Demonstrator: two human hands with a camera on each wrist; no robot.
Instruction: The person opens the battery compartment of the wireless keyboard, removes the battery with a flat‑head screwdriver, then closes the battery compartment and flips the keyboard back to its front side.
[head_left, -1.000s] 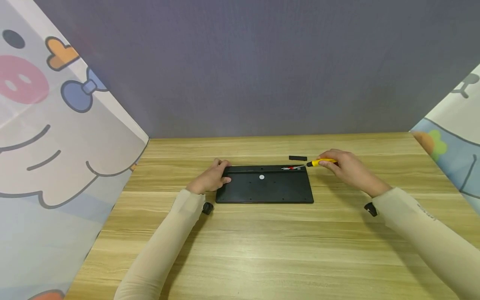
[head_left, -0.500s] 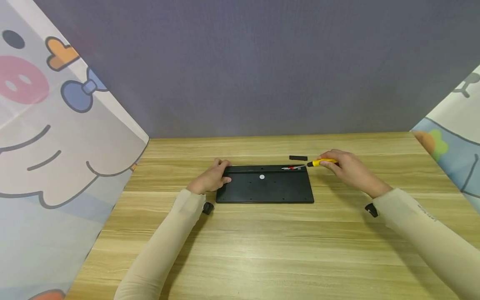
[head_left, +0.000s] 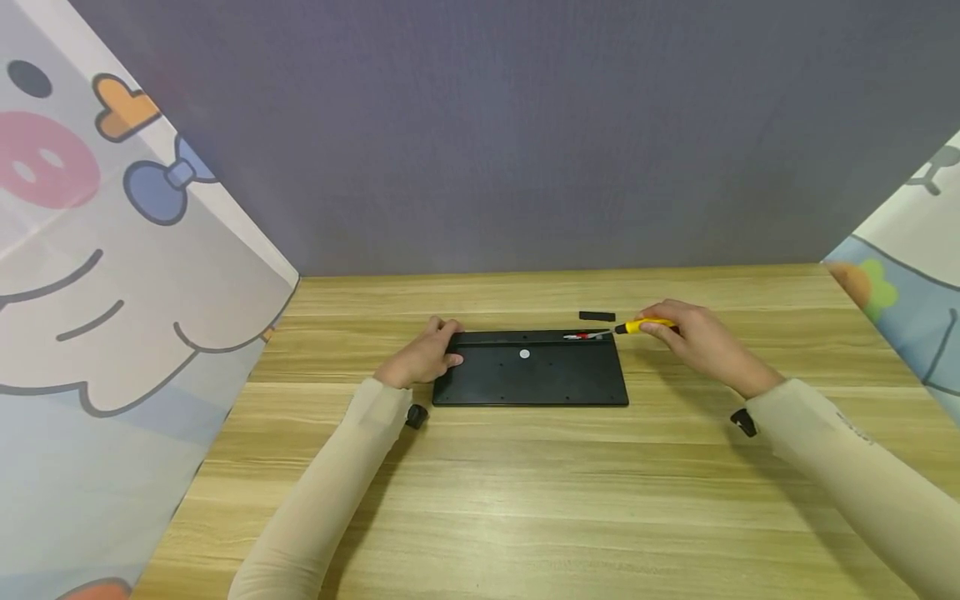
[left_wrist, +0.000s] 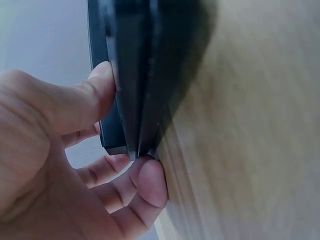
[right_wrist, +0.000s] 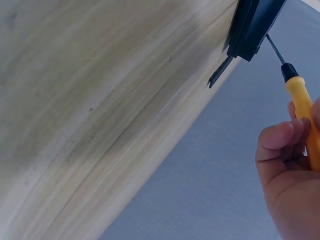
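Note:
A black keyboard (head_left: 529,379) lies face down on the wooden table, with a round white sticker on its underside. My left hand (head_left: 420,358) grips its left end; in the left wrist view the thumb presses the underside and the fingers curl beneath the edge. In my right hand (head_left: 697,346) is a yellow-handled screwdriver (head_left: 637,326), pinched between thumb and fingers. Its thin shaft reaches into the uncovered battery compartment (head_left: 604,336) at the far right, where a small red and white item (head_left: 581,337), perhaps a battery, shows. The exact contact of the tip is too small to tell.
Just behind the keyboard lies a small black cover (head_left: 597,316). A grey panel (head_left: 525,150) rises at the table's back edge. Cartoon-printed panels (head_left: 187,333) stand at both sides. Broad wooden tabletop (head_left: 555,492) stretches in front of the keyboard.
Almost nothing differs: both hands keep their holds, and the screwdriver stays at the battery compartment with at most a slight shift.

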